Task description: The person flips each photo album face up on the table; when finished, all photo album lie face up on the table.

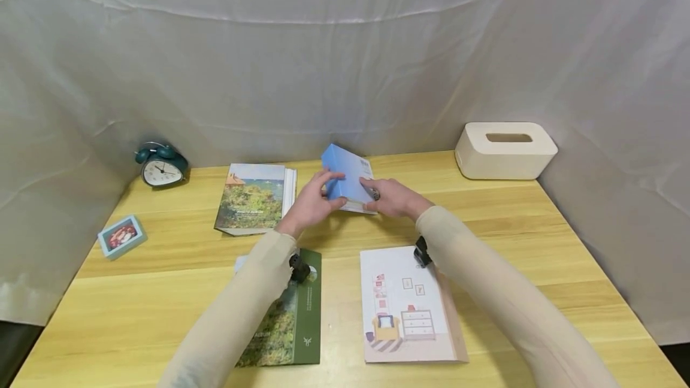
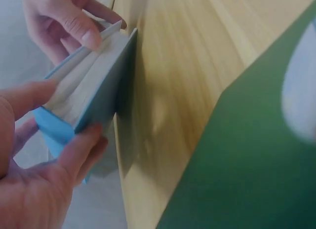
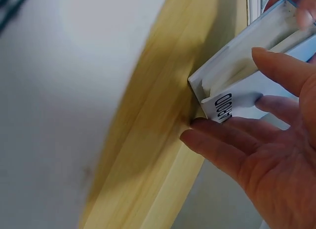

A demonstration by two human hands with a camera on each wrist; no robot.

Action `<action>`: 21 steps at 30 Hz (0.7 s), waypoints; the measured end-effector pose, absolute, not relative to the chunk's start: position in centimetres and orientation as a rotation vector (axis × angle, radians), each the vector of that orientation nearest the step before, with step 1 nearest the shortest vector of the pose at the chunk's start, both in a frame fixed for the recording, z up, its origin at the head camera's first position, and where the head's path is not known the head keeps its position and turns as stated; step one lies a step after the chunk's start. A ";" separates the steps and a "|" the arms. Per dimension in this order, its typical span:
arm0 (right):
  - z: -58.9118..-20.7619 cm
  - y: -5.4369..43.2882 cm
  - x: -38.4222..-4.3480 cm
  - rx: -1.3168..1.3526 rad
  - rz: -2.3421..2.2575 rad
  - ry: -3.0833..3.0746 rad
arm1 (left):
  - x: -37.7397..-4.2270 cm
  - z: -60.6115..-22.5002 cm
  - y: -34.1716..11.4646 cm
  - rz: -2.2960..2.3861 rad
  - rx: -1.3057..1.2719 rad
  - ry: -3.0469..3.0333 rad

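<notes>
A thick blue album (image 1: 349, 173) is tilted near the back edge of the table, its pale page edges facing the person. My left hand (image 1: 311, 203) grips its left, spine end, thumb on one cover and fingers on the other. At the opposite end my right hand (image 1: 396, 197) pinches the covers between thumb and fingers. Dark printed lettering shows on the album's cover (image 3: 223, 108) beside the right fingers in the right wrist view. The left wrist view has both hands around the album (image 2: 106, 86), its lower edge close over the wood.
A landscape photo album (image 1: 250, 196) lies left of the hands. Nearer are a green-spined album (image 1: 307, 328), partly under the left sleeve, and a pink illustrated book (image 1: 404, 316). An alarm clock (image 1: 162, 169) and small picture frame (image 1: 123, 236) stand left; a white tissue box (image 1: 507, 157) stands back right.
</notes>
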State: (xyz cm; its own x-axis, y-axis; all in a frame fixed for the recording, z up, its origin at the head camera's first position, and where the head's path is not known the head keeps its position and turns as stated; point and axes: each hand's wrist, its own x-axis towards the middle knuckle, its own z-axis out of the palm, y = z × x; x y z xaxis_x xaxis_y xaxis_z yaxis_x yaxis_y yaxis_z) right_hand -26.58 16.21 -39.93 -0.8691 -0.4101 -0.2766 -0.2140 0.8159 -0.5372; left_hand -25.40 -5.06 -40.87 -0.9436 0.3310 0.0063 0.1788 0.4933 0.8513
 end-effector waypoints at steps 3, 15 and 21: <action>-40.0 16.2 -26.6 -0.468 -0.693 2.628 | -25.4 -41.0 -5.0 1.428 0.442 2.582; -40.1 16.1 -26.6 -0.525 -0.569 2.684 | -25.1 -40.9 -4.9 1.256 0.410 2.604; -39.8 15.7 -26.3 -0.531 -0.477 2.712 | -25.2 -41.1 -4.7 1.113 0.450 2.630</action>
